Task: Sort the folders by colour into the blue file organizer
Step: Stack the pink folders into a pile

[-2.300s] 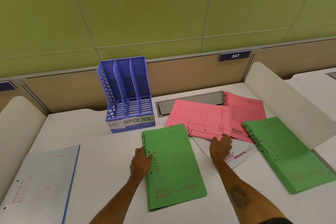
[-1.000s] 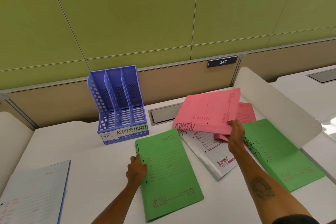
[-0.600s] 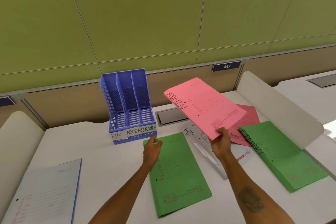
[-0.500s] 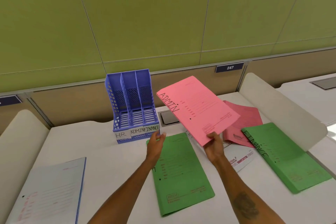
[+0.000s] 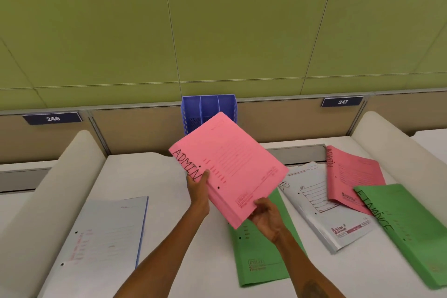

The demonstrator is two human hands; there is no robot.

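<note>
A pink folder marked ADMIN (image 5: 229, 164) is lifted above the desk in both hands. My left hand (image 5: 198, 189) grips its spine edge and my right hand (image 5: 266, 215) pinches its lower corner. Behind it stands the blue file organizer (image 5: 209, 106), whose lower part and labels are hidden by the folder. On the desk lie a green folder (image 5: 258, 256) under my right forearm, a white HR folder (image 5: 321, 203), a second pink ADMIN folder (image 5: 350, 176), a green FINANCE folder (image 5: 406, 227) at the right, and a pale blue-edged folder (image 5: 101, 237) at the left.
White curved dividers bound the desk at the left (image 5: 43, 201) and right (image 5: 396, 147). A grey cable hatch (image 5: 300, 152) sits in the desk by the back wall. Number plates 246 (image 5: 52, 118) and 247 (image 5: 342, 102) hang on the partition.
My right hand lifted the top pink ADMIN folder off the pile and carried it left toward the organizer. My left hand left the green folder and took the pink folder's spine.
</note>
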